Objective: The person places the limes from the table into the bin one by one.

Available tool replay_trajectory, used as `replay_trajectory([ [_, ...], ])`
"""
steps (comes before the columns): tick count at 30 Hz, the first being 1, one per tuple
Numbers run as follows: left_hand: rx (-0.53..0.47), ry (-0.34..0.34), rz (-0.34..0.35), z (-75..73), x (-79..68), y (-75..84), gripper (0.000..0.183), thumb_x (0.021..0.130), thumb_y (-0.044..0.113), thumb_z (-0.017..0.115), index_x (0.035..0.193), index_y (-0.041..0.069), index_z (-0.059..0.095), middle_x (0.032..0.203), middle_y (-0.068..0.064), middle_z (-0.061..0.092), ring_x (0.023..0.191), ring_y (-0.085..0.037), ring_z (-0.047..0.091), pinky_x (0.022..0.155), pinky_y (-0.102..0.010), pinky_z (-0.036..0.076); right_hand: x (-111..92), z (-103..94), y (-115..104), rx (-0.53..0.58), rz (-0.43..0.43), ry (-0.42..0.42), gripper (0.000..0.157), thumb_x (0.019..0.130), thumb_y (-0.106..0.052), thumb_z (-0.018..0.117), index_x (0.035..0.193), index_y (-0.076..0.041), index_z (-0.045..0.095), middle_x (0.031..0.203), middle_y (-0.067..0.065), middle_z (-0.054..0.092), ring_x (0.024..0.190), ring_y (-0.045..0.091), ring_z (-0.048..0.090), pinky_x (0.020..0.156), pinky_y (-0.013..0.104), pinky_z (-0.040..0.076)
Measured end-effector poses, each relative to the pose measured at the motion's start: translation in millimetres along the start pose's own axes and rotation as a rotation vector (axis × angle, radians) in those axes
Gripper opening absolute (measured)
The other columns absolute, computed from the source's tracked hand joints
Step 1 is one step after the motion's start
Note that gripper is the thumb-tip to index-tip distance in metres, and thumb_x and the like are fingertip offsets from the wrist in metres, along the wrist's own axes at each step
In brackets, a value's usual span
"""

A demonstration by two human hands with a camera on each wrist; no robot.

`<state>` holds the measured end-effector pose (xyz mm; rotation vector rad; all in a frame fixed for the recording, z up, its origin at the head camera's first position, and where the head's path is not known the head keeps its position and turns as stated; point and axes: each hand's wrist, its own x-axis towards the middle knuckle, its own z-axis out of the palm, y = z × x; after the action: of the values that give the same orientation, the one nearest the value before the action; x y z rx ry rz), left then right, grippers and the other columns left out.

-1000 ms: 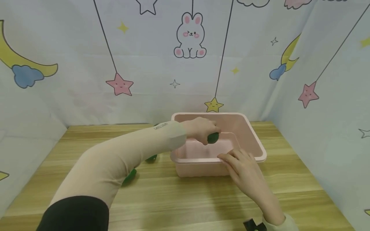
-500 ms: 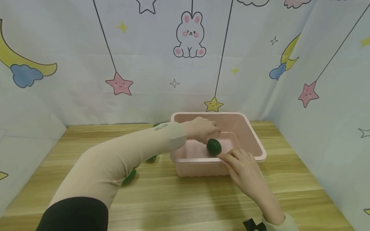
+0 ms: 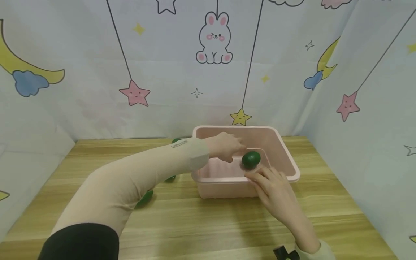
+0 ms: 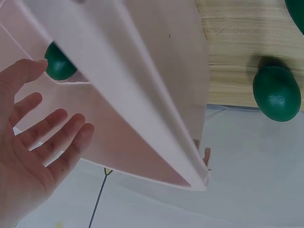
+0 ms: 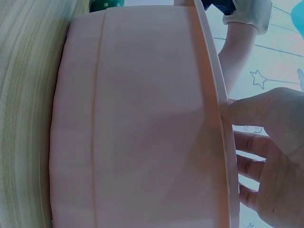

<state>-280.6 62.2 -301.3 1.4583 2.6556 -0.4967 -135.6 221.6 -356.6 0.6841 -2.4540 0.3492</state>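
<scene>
A pink plastic bin (image 3: 227,190) stands on the wooden table. Inside it lies a smooth, dark green egg-shaped thing (image 3: 251,159), perhaps a toy avocado. Over the bin hangs my left hand (image 3: 226,146), its fingers spread and loosely bent with nothing held. In the left wrist view the left hand's thumb (image 4: 34,70) appears next to the green thing (image 4: 61,64); whether they touch I cannot tell. My right hand (image 3: 276,191) grips the bin's near rim, thumb outside and fingers over the inner side, as the right wrist view shows (image 5: 280,156).
Left of the bin, partly behind my left sleeve (image 3: 146,162), lie a long green thing (image 3: 144,199), a green thing (image 3: 170,178) and another at the back (image 3: 176,140). A printed cloth (image 3: 162,119) hangs behind the table and along its sides.
My left hand has let go of the green egg-shaped thing, which dropped into the bin and rolled a little right. The left fingers have loosened. My right hand keeps its place on the rim.
</scene>
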Motion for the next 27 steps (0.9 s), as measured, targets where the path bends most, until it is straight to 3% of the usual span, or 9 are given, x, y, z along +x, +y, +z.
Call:
replay_trajectory([
  [14, 0.143, 0.005, 0.029, -6.6, -6.9, 3.6, 0.043, 0.083, 0.034, 0.061, 0.124, 0.024, 0.052, 0.118, 0.003, 0.055, 0.1, -0.017, 0.056, 0.071, -0.031, 0.053, -0.1, -0.7, -1.2, 0.01, 0.005, -0.006, 0.021, 0.083, -0.019, 0.064, 0.104, -0.022, 0.066, 0.084, -0.008, 0.056, 0.081, 0.009, 0.047, 0.069, 0.027, 0.032],
  [22, 0.099, 0.035, 0.019, -18.3, -19.1, -1.5, 0.04, 0.085, 0.032, 0.059, 0.122, 0.022, 0.054, 0.119, 0.002, 0.057, 0.105, -0.015, 0.056, 0.077, -0.028, 0.052, -0.7, -0.6, 0.7, 0.008, 0.0, -0.001, 0.021, 0.083, -0.02, 0.064, 0.104, -0.023, 0.066, 0.085, -0.009, 0.056, 0.082, 0.01, 0.048, 0.069, 0.027, 0.032],
  [27, 0.095, 0.103, 0.024, -22.5, -28.5, -5.5, 0.033, 0.087, 0.03, 0.056, 0.119, 0.022, 0.056, 0.119, 0.003, 0.059, 0.108, -0.016, 0.055, 0.083, -0.03, 0.052, -1.1, 0.1, 1.4, 0.008, 0.001, -0.005, 0.021, 0.083, -0.02, 0.063, 0.104, -0.023, 0.066, 0.085, -0.009, 0.056, 0.081, 0.009, 0.047, 0.069, 0.026, 0.032],
])
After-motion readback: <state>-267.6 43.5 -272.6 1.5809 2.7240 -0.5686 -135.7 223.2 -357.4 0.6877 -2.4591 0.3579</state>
